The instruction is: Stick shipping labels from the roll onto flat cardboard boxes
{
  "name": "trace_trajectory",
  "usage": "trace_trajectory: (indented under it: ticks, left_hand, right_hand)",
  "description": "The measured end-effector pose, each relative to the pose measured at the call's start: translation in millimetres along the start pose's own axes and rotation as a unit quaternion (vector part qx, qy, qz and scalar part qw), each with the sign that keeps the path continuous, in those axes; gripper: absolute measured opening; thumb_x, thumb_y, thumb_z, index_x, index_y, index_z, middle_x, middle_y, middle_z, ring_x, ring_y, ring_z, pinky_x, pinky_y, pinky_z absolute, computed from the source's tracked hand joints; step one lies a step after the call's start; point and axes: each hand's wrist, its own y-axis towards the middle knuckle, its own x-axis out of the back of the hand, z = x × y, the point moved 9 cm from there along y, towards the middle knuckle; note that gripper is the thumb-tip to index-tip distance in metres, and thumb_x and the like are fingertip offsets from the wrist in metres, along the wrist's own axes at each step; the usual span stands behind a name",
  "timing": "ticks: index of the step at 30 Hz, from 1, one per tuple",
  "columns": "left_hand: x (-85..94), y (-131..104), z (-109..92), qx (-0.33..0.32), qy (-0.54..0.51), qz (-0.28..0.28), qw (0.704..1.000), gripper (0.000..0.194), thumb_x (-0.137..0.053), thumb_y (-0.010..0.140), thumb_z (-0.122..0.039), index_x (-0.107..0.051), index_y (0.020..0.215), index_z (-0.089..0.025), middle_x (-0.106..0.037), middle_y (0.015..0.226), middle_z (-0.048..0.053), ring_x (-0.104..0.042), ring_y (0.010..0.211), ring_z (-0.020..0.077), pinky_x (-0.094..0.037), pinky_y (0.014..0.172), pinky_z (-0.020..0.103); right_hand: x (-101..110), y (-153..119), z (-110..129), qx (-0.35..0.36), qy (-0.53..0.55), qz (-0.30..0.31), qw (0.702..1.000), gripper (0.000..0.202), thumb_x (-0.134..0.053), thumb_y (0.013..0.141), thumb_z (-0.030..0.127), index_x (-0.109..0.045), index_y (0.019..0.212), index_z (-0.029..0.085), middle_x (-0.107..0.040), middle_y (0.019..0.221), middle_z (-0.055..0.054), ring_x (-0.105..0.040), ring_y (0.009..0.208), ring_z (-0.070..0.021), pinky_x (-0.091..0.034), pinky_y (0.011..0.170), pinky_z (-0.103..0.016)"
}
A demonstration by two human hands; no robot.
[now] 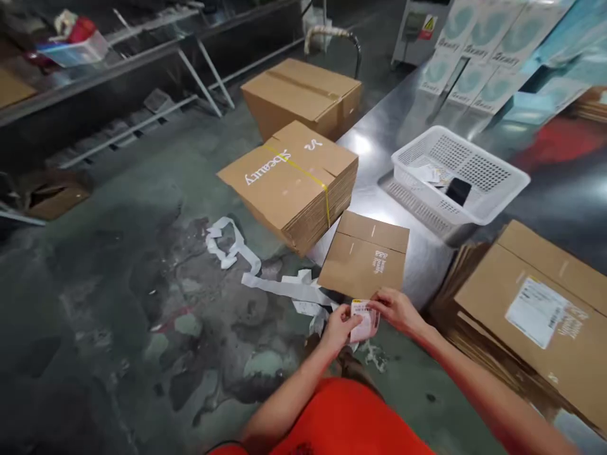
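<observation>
A small printed label [364, 325], white and pinkish with a yellow top edge, is held up between both hands in front of my body. My left hand [340, 330] pinches its left side, while the fingers of my right hand [392, 308] are closed on its upper right corner. Just beyond the hands, a flat folded cardboard box [363, 253] with white print lies at the corner of the shiny metal table [427, 259]. Below the left hand, pale strips of backing paper [289, 289] trail across the floor.
A strapped stack of flat cartons [294, 183] and a large taped box [303, 95] stand at the table's left. A white basket [502, 174] holds papers and a black phone-like object [458, 190]. Labelled cartons [535, 316] are stacked at right; white printed boxes [474, 57] stand behind.
</observation>
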Motion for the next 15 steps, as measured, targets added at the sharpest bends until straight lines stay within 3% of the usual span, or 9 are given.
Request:
trace_trajectory:
  ticks: [3,8,11,13,15]
  left_hand:
    - [9.6,-1,-11,-0.017,-0.047,0.014,0.999,0.046,-0.078,0.063,-0.035,-0.063,0.102,-0.017,-0.070,0.103,0.009,-0.063,0.093,0.0202,-0.050,0.077,0.027]
    - [18.7,11,8,0.051,-0.043,0.018,0.998,0.037,-0.077,0.061,-0.047,-0.061,0.069,-0.014,-0.065,0.067,0.002,-0.061,0.065,0.0177,-0.049,0.060,0.028]
    - [25.1,23,24,0.034,-0.031,0.009,0.999,0.036,-0.078,0.060,-0.045,-0.058,0.061,-0.015,-0.061,0.059,-0.001,-0.058,0.063,0.0161,-0.046,0.058,0.026]
    - [30.5,28,39,0.033,-0.023,0.013,0.999,0.031,-0.081,0.057,-0.037,-0.064,0.071,-0.014,-0.066,0.068,0.001,-0.060,0.068,0.0173,-0.048,0.063,0.027]
    - [42.2,28,59,0.041,-0.003,0.006,0.999,0.035,-0.081,0.055,-0.029,-0.067,0.082,-0.014,-0.071,0.079,0.003,-0.062,0.075,0.0191,-0.049,0.070,0.029]
  right_hand:
    - [-8,2,6,-0.012,0.025,0.007,1.000,0.040,-0.049,0.090,0.051,-0.065,0.072,0.019,-0.065,0.073,-0.004,-0.058,0.070,-0.0160,-0.043,0.064,-0.027]
    - [-16,1,-2,-0.040,0.038,0.006,0.998,0.036,-0.050,0.089,0.049,-0.067,0.076,0.019,-0.067,0.072,-0.003,-0.060,0.068,-0.0169,-0.045,0.062,-0.028]
    - [2,30,-21,-0.047,0.005,-0.048,0.998,0.037,-0.048,0.090,0.049,-0.067,0.076,0.020,-0.067,0.074,-0.005,-0.060,0.069,-0.0192,-0.046,0.065,-0.031]
    - [22,58,-37,-0.064,-0.047,-0.109,0.991,0.036,-0.047,0.090,0.047,-0.068,0.083,0.019,-0.068,0.080,-0.008,-0.061,0.074,-0.0216,-0.047,0.069,-0.033]
    - [35,84,-48,-0.071,-0.145,-0.125,0.979,0.034,-0.051,0.089,0.047,-0.067,0.096,0.018,-0.067,0.092,-0.011,-0.061,0.084,-0.0251,-0.047,0.075,-0.036]
